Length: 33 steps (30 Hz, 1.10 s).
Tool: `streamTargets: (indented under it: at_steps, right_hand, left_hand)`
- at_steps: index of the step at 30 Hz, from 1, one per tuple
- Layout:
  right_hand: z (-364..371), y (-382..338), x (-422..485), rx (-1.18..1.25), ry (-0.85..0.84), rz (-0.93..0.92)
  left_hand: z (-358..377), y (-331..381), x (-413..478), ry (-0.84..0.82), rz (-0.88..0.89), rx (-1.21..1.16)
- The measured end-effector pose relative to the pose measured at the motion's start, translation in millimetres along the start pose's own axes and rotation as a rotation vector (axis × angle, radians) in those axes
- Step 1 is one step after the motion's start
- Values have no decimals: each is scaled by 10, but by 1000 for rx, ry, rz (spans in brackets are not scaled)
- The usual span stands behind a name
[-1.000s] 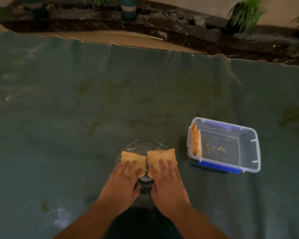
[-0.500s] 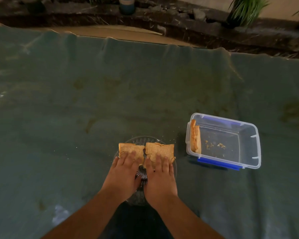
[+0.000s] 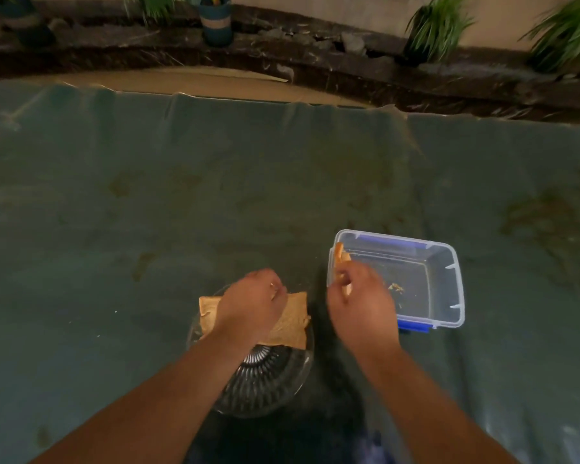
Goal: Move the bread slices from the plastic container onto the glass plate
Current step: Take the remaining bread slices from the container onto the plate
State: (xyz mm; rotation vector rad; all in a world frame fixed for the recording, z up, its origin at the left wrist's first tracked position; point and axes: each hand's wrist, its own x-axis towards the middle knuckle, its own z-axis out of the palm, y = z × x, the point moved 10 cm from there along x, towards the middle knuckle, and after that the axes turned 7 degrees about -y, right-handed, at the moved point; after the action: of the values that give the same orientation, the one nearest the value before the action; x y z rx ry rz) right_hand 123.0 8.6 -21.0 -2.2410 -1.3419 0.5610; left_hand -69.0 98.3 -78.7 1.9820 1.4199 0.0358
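A glass plate (image 3: pixel 268 393) sits on the cloth right in front of me. Two bread slices lie side by side on its far half, one at the left (image 3: pixel 207 313) and one at the right (image 3: pixel 293 324). My left hand (image 3: pixel 252 306) hovers over them with its fingers curled under, hiding where the slices meet. To the right is the clear plastic container (image 3: pixel 449 279) with blue clips. Bread slices (image 3: pixel 339 254) stand on edge against its left wall. My right hand (image 3: pixel 359 303) reaches into that corner, fingers pinched on the lower end of a slice.
Crumbs (image 3: pixel 395 288) lie on the container's floor. A green cloth (image 3: pixel 148 212) covers the whole work surface. Beyond its far edge runs a dark stone ledge (image 3: pixel 315 61) with a blue pot (image 3: pixel 216 21) and green plants (image 3: pixel 436 25).
Both hands have lifted off the two slices on the plate. The right hand has moved right into the container and closed on a slice; the left has curled its fingers.
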Motion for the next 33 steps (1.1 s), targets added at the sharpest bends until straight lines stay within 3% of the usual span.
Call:
streamTargets:
  at_steps: [2, 5, 9, 15, 33]
  right_hand:
    - [-156, 444, 247, 161, -1, 182]
    - [5, 880, 530, 256, -236, 341]
    - [219, 888, 691, 229, -486, 224]
    - [430, 769, 730, 129, -671, 81]
    - [355, 1203, 739, 263, -497, 289]
  left_hand:
    - [66, 167, 207, -44, -72, -182]
    - [223, 440, 468, -97, -105, -312]
    - [367, 695, 676, -129, -132, -292]
    - [571, 868, 761, -204, -147, -241]
    - [578, 908, 718, -48, -113, -295]
